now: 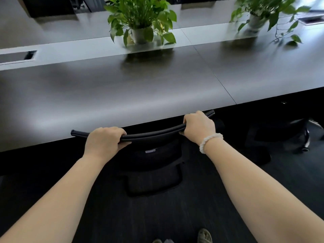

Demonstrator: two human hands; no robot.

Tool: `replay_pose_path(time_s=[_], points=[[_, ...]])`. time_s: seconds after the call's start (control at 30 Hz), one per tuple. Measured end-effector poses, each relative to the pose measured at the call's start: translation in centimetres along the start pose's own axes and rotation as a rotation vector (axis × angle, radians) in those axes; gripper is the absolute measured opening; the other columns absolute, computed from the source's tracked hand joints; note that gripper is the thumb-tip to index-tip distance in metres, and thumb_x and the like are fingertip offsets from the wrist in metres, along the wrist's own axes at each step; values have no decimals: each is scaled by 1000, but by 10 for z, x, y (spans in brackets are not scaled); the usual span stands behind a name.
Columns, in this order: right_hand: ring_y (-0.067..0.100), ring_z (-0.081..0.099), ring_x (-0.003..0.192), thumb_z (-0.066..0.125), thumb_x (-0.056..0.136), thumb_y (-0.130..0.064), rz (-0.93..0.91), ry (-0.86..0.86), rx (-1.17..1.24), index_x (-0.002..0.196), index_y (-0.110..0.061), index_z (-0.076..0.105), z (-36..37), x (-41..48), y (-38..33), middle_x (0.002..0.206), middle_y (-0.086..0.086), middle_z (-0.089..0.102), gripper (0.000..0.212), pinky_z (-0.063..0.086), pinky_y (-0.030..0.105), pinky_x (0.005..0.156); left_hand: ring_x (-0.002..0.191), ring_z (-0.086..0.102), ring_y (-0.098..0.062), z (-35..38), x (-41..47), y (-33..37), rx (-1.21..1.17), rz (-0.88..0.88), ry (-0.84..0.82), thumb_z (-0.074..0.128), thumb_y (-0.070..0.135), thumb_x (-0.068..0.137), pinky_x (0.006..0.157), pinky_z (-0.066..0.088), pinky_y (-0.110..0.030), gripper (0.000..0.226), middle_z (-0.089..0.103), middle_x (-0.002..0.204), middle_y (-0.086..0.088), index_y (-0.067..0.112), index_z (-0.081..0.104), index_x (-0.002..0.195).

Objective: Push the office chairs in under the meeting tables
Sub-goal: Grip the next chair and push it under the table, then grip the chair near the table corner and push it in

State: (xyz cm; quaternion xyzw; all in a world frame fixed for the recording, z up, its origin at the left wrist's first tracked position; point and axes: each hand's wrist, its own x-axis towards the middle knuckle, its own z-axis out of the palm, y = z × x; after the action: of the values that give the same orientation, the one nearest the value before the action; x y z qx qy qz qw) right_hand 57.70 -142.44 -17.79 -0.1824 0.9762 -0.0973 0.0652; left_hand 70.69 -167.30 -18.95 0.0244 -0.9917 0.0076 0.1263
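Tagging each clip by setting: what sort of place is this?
Probably an office meeting room: a long dark grey table of joined sections, a black mesh-backed office chair at its edge, and a recessed silver cable port in the tabletop.

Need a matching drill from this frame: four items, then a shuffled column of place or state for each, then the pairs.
Items
1. left hand
2. white bracelet
3. left potted plant
4. cable hatch

Place or state
A. on the wrist of the right hand
B. grips the top rail of the chair
C. recessed in the table, far left
D. stands on the table, beyond the chair

Pairs: 1-B, 2-A, 3-D, 4-C
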Motion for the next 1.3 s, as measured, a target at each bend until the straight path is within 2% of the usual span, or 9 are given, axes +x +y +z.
replay_pose_path(time_s=[0.2,0.47,0.6,0.7,0.83,0.9,1.0,1.13,1.3], points=[[25,57,96,67,83,-35,-13,14,30,102,-22,65,-3,0,6,108,5,53,24,41,32,71,56,62,-30,5,2,0,-21,5,49,79,38,68,52,46,-30,22,69,67,2,20,71,78],[24,55,91,62,81,-23,-7,64,9,94,-21,65,-8,24,17,90,1,45,13,41,30,65,50,61,-26,8,20,11,-11,34,100,85,25,58,48,39,-25,22,67,62,4,19,70,73],[24,53,96,59,79,-16,11,73,20,92,-21,62,-7,28,20,93,3,55,14,36,29,62,53,63,-25,8,24,16,-15,-1,83,83,26,61,49,35,-24,19,67,64,5,21,69,73],[23,44,111,57,83,-13,-9,0,-4,98,-18,58,-6,23,19,96,2,61,16,37,32,67,66,64,-25,-2,18,26,-26,-65,6,71,33,77,55,33,-25,11,68,75,5,23,68,83],[24,34,126,59,83,-16,9,-134,33,122,-22,52,-20,1,7,120,0,55,40,37,41,90,98,61,-22,-15,18,36,-82,-175,-207,61,33,82,75,41,-29,26,68,104,7,30,63,107],[22,39,128,62,84,-19,3,-122,228,130,-21,51,-28,-15,-6,128,1,54,47,37,38,101,115,54,-19,-22,17,38,-214,-232,-299,62,28,79,93,39,-32,44,64,120,10,31,58,122],[16,53,111,61,88,-18,28,-94,698,127,-15,54,-43,-42,-30,128,3,56,39,41,25,87,122,49,-13,-45,3,47,-769,-403,-263,59,17,84,106,32,-33,45,60,124,11,25,52,128],[16,63,97,55,94,-17,156,-235,1314,116,-16,57,-70,-82,-64,113,2,60,22,53,30,78,96,60,-8,-93,-30,58,-1380,-668,1,52,14,92,87,48,-26,19,63,101,6,21,58,108],[18,65,92,51,96,-13,93,-301,1598,104,-15,62,-84,-135,-97,98,1,66,13,53,31,76,70,52,-6,-140,-94,61,-1545,-941,236,50,20,92,62,44,-22,16,52,76,8,23,64,97]])
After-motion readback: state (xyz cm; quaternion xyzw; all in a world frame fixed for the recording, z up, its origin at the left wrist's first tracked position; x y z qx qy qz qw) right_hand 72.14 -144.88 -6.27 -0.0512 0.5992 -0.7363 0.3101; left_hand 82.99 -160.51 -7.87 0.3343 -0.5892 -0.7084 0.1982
